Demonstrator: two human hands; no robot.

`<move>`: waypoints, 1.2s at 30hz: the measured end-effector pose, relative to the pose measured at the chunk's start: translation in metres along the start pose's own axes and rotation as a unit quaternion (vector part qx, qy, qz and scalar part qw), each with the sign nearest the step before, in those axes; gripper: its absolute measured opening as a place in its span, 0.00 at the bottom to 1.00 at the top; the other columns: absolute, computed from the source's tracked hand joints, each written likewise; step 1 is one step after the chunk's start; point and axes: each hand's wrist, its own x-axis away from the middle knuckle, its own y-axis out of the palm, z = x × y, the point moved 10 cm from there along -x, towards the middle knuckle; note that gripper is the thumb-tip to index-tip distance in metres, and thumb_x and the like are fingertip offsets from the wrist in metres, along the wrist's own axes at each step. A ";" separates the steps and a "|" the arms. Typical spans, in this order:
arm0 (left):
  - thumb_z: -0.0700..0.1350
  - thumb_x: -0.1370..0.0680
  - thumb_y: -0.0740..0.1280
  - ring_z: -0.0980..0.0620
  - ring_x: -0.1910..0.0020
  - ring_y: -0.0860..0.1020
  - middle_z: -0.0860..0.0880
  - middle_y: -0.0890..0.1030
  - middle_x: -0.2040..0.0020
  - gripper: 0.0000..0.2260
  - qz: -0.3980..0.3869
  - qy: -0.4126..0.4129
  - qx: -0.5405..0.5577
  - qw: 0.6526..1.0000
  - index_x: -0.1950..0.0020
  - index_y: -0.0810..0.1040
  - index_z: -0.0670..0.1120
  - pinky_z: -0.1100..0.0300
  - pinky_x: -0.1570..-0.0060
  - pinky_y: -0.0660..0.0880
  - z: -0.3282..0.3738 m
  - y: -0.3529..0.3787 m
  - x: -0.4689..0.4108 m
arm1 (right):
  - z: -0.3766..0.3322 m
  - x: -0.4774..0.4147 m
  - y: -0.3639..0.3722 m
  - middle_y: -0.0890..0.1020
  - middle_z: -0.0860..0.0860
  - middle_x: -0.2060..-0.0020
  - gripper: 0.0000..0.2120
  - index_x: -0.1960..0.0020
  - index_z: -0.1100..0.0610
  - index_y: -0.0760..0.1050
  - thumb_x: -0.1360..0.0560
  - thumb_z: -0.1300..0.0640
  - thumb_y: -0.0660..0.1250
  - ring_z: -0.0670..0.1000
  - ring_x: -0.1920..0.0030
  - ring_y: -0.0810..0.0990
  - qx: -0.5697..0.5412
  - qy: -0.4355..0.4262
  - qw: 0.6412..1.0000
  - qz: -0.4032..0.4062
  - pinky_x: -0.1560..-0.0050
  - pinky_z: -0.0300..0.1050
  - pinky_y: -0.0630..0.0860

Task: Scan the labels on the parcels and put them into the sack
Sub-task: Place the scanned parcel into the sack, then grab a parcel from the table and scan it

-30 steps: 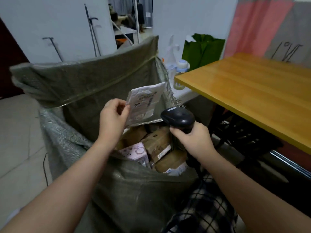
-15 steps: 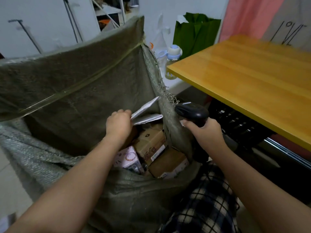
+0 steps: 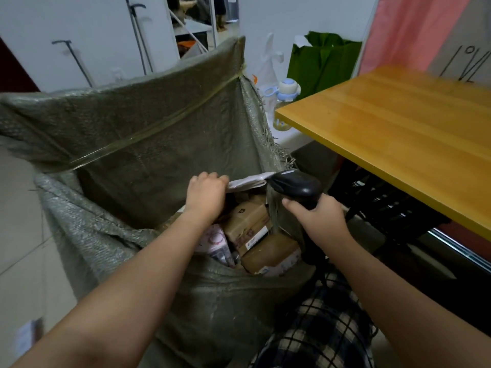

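Observation:
A big grey-green woven sack [image 3: 138,134] stands open in front of me. Inside lie several parcels: brown taped boxes [image 3: 249,221] and a pink-patterned packet [image 3: 216,239]. My left hand [image 3: 206,192] reaches into the sack mouth and pinches a flat white mailer parcel [image 3: 248,180] by its left edge, held almost level above the boxes. My right hand [image 3: 316,216] grips a black handheld barcode scanner [image 3: 295,185] at the sack's right rim, its head beside the mailer.
A yellow wooden table [image 3: 398,134] stands at the right with a dark frame beneath. A green bag [image 3: 322,62] and a bottle with a blue cap [image 3: 285,91] sit behind the sack. Tiled floor lies at the left. Checked fabric covers my lap.
The left hand tipped the white mailer from upright, label facing me, to flat and lowered it into the sack mouth. The scanner hand shifted right to the sack's rim.

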 end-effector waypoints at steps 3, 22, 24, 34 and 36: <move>0.43 0.21 0.59 0.43 0.42 0.73 0.45 0.76 0.43 0.11 -0.035 -0.021 0.008 0.999 0.40 0.75 0.48 0.52 0.46 0.69 0.000 0.007 -0.012 | 0.003 -0.003 -0.015 0.77 0.39 0.64 0.09 0.54 0.47 0.75 0.29 0.49 0.74 0.36 0.62 0.73 0.002 0.010 1.000 0.024 0.65 0.34 0.67; 0.53 0.21 0.61 0.46 0.38 0.69 0.49 0.74 0.38 0.19 0.083 0.309 0.261 0.911 0.31 0.70 0.50 0.51 0.41 0.66 0.328 -0.164 0.009 | 0.049 0.096 -0.317 0.75 0.43 0.74 0.10 0.65 0.49 0.75 0.29 0.50 0.74 0.44 0.69 0.74 0.001 0.054 0.956 0.290 0.68 0.40 0.66; 0.53 0.21 0.61 0.45 0.37 0.69 0.49 0.74 0.37 0.19 0.081 0.341 0.275 0.896 0.31 0.70 0.50 0.51 0.41 0.66 0.374 -0.179 0.018 | 0.062 0.120 -0.362 0.77 0.42 0.71 0.07 0.61 0.48 0.76 0.29 0.50 0.74 0.44 0.66 0.75 -0.001 0.071 0.940 0.334 0.66 0.40 0.67; 0.53 0.21 0.61 0.46 0.37 0.70 0.48 0.75 0.38 0.19 0.034 0.438 0.278 0.854 0.32 0.70 0.50 0.53 0.40 0.65 0.539 -0.199 0.030 | 0.150 0.167 -0.497 0.80 0.49 0.55 0.16 0.52 0.49 0.73 0.31 0.42 0.74 0.50 0.52 0.79 -0.079 0.198 0.883 0.417 0.58 0.43 0.73; 0.52 0.21 0.61 0.46 0.37 0.70 0.48 0.75 0.37 0.18 0.019 0.445 0.276 0.852 0.31 0.70 0.50 0.53 0.39 0.65 0.568 -0.195 0.018 | 0.168 0.148 -0.509 0.80 0.48 0.58 0.16 0.53 0.49 0.74 0.31 0.40 0.73 0.46 0.56 0.79 -0.085 0.214 0.891 0.391 0.64 0.38 0.70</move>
